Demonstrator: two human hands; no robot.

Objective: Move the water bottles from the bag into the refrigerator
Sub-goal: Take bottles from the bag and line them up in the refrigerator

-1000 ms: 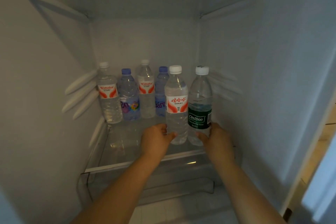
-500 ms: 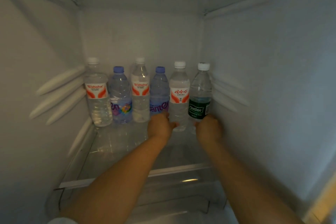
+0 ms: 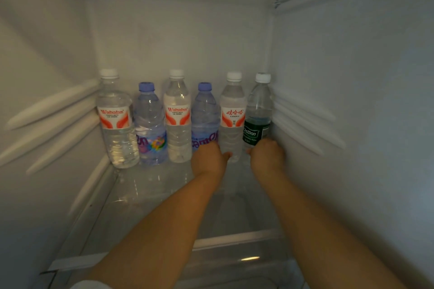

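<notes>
Now two bottles are being seated at one o'clock — the left hand (image 3: 210, 159) grips the red-labelled bottle (image 3: 232, 119), the right hand (image 3: 267, 156) the green-labelled bottle (image 3: 258, 112) — release is called for next.

Six capped water bottles (image 3: 178, 119) stand upright in a row along the refrigerator's (image 3: 178, 37) back wall.

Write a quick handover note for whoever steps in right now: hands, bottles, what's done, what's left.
Left hand: grips the base of the fifth bottle.
Right hand: grips the base of the Cestbon bottle.
Six bottles stand upright in a row at the back of the glass shelf, the Cestbon one by the right wall.
Done: all six placed.
Left: let go, pull both hands out. The bag is out of view, so check it for more.
</notes>
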